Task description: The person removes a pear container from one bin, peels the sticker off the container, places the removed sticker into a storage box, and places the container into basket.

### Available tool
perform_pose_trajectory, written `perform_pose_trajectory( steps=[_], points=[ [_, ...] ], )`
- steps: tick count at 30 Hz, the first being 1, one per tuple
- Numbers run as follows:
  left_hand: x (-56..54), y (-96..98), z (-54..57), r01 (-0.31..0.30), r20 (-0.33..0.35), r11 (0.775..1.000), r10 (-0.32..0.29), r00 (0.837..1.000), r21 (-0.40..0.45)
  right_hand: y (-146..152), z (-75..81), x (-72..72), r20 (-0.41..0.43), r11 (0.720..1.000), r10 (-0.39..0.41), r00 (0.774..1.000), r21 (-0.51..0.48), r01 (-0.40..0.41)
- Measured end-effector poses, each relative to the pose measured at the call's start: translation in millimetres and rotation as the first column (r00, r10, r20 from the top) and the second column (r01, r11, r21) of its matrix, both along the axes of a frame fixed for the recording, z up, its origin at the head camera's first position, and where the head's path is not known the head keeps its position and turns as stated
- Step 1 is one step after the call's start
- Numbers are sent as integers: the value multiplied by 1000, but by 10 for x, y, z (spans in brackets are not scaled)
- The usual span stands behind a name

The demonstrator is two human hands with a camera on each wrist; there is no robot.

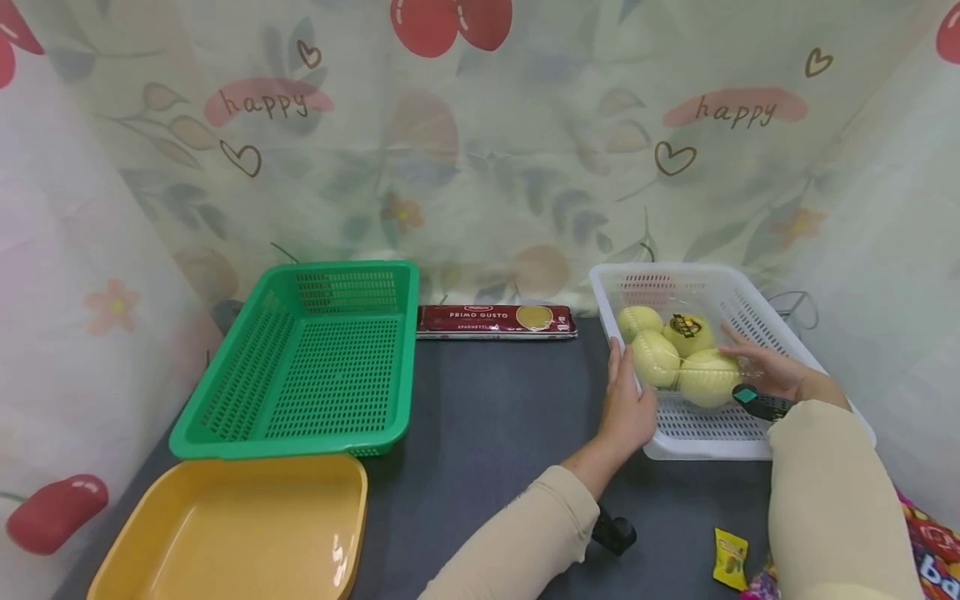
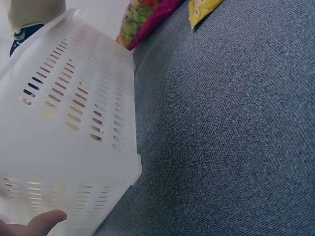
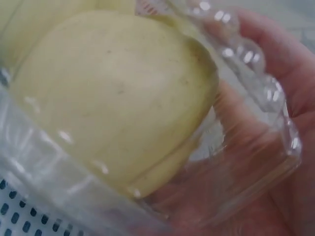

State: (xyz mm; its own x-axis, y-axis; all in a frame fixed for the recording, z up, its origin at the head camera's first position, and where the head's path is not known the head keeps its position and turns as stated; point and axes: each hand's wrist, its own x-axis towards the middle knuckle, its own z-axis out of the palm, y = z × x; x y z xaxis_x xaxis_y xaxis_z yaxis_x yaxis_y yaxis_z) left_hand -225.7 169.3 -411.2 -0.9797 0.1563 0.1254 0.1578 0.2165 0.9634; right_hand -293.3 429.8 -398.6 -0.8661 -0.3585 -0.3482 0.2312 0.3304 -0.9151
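Observation:
A clear plastic clamshell box of several pale yellow-green round fruits (image 1: 709, 378) lies inside the white basket (image 1: 712, 448), a dark label on its top. My right hand (image 1: 780, 371) grips the box's right edge; up close in the right wrist view, the fingers (image 3: 275, 54) show around the clear plastic beside one fruit (image 3: 113, 98). On the basket's left side, my left hand (image 1: 628, 408) holds the rim near the front corner. From the left wrist view, one digit (image 2: 48, 220) lies against the slotted basket wall (image 2: 64, 152); the other fingers are hidden there.
At the left stand a green basket (image 1: 408, 367) and a yellow tray (image 1: 358, 517) in front of it. A red spaghetti pack (image 1: 495, 322) lies at the back. A small yellow packet (image 1: 730, 558) and a colourful bag (image 1: 933, 550) lie at the front right. Patterned curtains surround the table.

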Motion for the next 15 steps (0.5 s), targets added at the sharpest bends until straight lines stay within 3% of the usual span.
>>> perform_pose_trajectory(
  steps=[15],
  points=[
    [0, -2, -1, 15, 13, 1000, -15, 1000, -6, -2, 9, 10, 4, 995, -46, 999, -84, 47]
  ],
)
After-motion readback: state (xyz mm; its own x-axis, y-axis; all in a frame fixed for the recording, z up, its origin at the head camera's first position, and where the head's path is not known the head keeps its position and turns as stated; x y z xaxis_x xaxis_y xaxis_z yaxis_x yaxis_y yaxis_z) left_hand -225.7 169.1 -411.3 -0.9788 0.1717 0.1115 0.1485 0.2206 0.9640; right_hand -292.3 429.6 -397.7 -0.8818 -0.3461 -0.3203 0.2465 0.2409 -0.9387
